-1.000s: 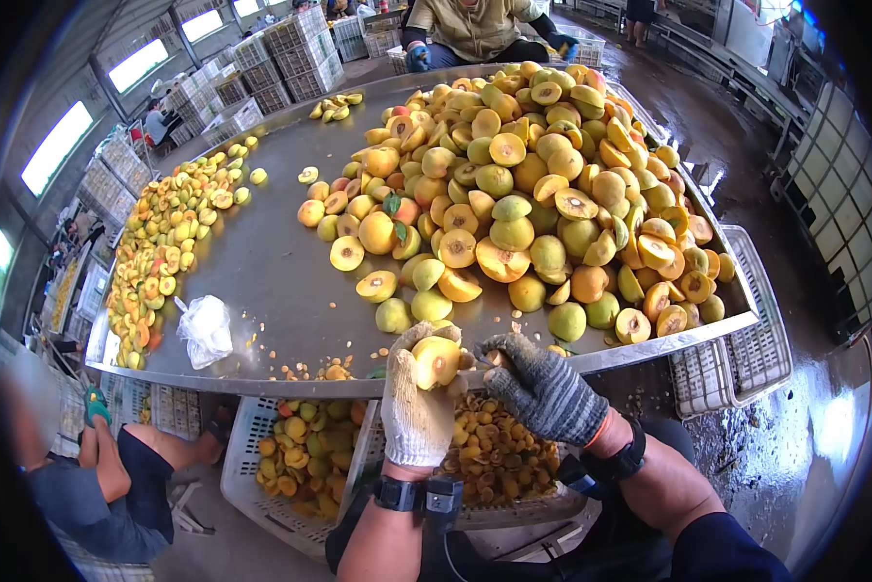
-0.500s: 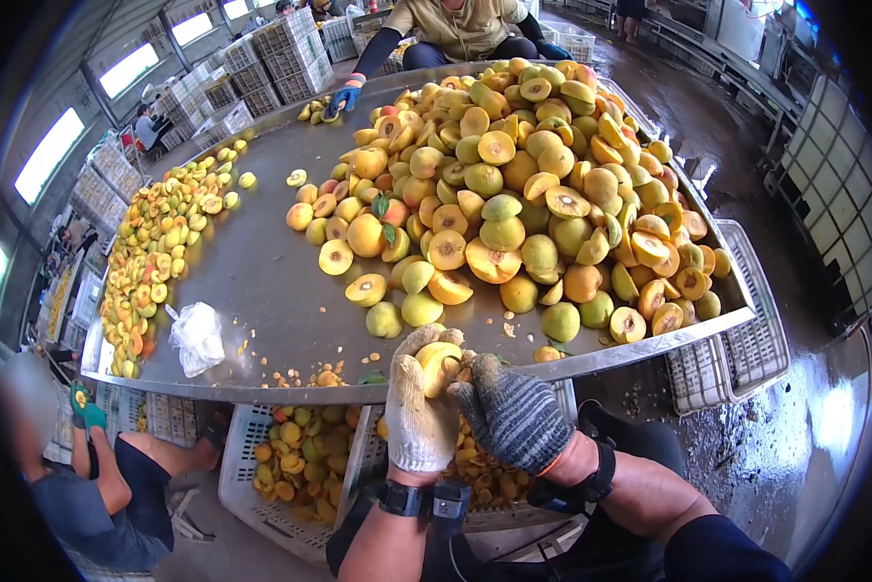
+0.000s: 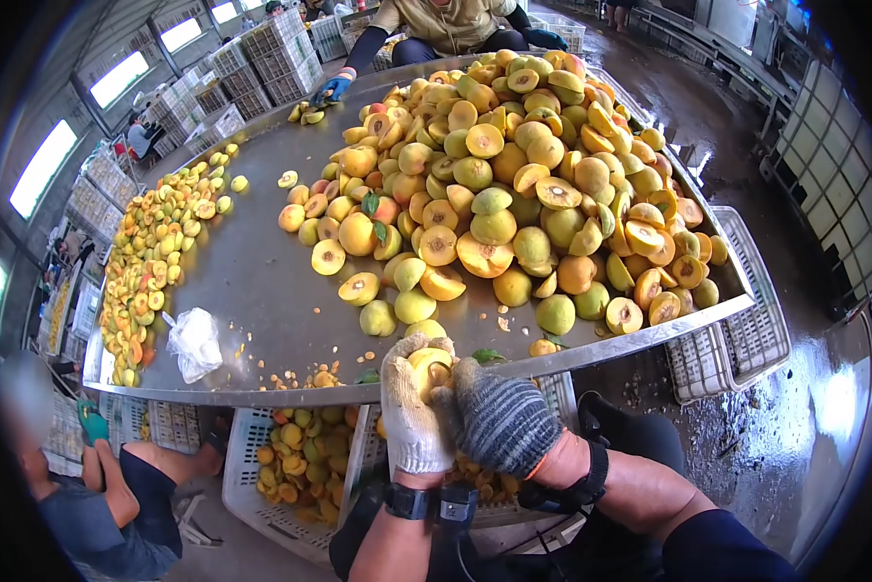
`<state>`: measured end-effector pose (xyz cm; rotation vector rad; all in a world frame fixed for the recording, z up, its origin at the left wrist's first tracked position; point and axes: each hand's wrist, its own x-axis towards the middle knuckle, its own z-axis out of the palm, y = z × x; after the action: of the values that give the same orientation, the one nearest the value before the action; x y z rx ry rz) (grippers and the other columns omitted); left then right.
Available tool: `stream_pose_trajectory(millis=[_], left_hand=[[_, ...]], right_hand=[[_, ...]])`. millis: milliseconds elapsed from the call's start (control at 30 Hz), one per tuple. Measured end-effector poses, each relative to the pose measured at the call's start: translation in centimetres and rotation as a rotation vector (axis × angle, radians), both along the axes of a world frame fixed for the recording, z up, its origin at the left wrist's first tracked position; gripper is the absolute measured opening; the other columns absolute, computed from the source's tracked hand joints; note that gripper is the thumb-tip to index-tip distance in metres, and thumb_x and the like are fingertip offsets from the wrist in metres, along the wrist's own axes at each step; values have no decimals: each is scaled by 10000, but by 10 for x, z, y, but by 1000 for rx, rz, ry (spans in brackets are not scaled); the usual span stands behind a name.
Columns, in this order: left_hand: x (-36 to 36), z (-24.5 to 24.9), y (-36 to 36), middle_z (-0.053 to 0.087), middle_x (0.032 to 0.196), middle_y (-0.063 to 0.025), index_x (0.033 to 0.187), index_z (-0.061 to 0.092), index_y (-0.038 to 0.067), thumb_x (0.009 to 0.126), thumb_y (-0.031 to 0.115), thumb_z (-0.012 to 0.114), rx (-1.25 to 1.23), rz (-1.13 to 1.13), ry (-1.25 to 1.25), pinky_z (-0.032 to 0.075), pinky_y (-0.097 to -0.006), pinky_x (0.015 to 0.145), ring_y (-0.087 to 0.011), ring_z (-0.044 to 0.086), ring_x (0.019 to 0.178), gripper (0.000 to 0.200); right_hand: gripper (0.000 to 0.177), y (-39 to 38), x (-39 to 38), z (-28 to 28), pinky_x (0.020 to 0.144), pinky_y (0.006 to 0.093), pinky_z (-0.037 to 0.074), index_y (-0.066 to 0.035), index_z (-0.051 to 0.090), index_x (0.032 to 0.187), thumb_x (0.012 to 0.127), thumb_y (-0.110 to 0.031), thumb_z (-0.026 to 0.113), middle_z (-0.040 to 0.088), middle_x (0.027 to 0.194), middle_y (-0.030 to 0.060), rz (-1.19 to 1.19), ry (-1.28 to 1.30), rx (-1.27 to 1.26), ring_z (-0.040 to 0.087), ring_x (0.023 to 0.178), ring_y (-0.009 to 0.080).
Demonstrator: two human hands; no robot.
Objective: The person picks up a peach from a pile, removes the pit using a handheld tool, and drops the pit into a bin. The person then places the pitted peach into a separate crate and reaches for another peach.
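Head: left hand [image 3: 412, 415] grips peach half [image 3: 428, 368], right hand [image 3: 502, 423] touching.

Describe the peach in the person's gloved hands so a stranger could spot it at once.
Start at the big steel table heaped with cut peaches and go to the middle of its near edge. There the left hand, in a white glove, grips the peach while the right hand, in a grey knitted glove, presses against it. It alone is clasped between two gloves.
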<state>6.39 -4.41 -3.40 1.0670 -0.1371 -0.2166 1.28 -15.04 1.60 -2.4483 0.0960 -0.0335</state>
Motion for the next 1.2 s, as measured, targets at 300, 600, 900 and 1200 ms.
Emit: stream_pose_trajectory(millis=[300,600,900,1200], left_hand=[[-3,24,-7,627,1185,-127,1314,513,80,1049,493,451,-276,-28,162,524,-390,969,-258,613,1070,495],[11,32,20,618,1225,-96,1339,507,47,1082,516,295,273,-368,249,554,-326,896,-182,606,1127,576],[18,25,18,531,1395,-181,1434,437,-26,900,318,767,336,-272,-432,405,-360,1100,-258,522,1285,716],[21,26,31,652,1180,-173,1313,533,-25,967,274,656,503,-250,-439,530,-388,922,-278,657,1043,473]], right_hand=[[334,2,-11,-14,559,443,521,21,520,1084,987,-291,588,649,695,200,-143,-352,300,679,626,358],[540,-48,14,-20,732,407,535,28,588,1148,870,-397,770,667,838,174,-51,-149,449,685,795,321],[316,-28,-3,-3,574,209,433,-53,647,1129,976,-329,650,622,795,-24,-261,199,1375,546,666,48],[403,-40,9,-7,820,366,531,-30,582,1183,833,-82,775,671,1066,136,-104,-506,582,662,961,247]])
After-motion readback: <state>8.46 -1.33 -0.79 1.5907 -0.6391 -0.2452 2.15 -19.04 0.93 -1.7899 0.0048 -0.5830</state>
